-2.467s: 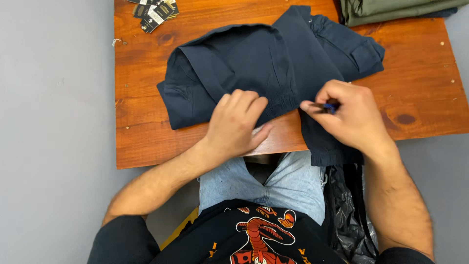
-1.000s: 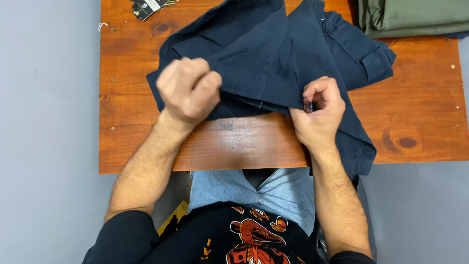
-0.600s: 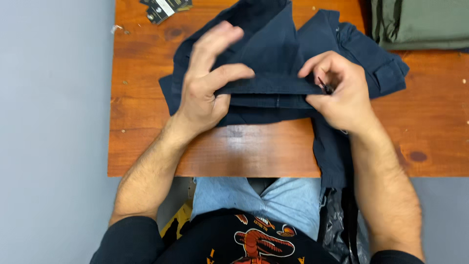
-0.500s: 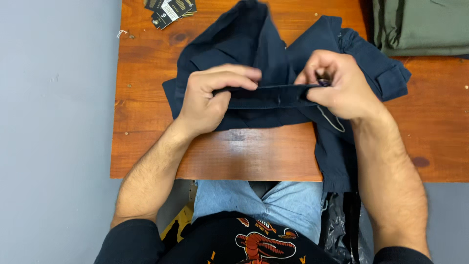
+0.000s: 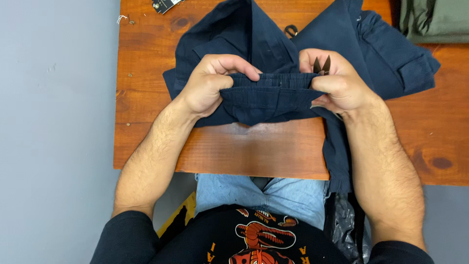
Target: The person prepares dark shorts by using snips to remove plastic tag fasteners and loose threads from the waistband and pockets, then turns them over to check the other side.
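A dark navy garment [image 5: 273, 39] lies crumpled on a wooden table [image 5: 254, 151]. Its ribbed elastic waistband [image 5: 273, 88] is pulled taut between both hands just above the table. My left hand [image 5: 210, 85] pinches the band's left end with fingers curled over the top. My right hand [image 5: 337, 85] grips the band's right end and also holds a small pair of thread snips [image 5: 321, 65], whose two dark tips stick up between the fingers. Part of the garment hangs over the table's near edge on the right.
A folded olive-green garment [image 5: 435, 19] lies at the table's far right corner. Small dark tags [image 5: 163, 5] sit at the far left edge, a scrap of white thread [image 5: 121, 19] beside them. A grey floor surrounds the table. Black plastic [image 5: 342, 225] hangs by my right knee.
The left hand lifted the fabric, then both hands came together on the waistband and stretched it out flat between them. The snips stayed in the right hand.
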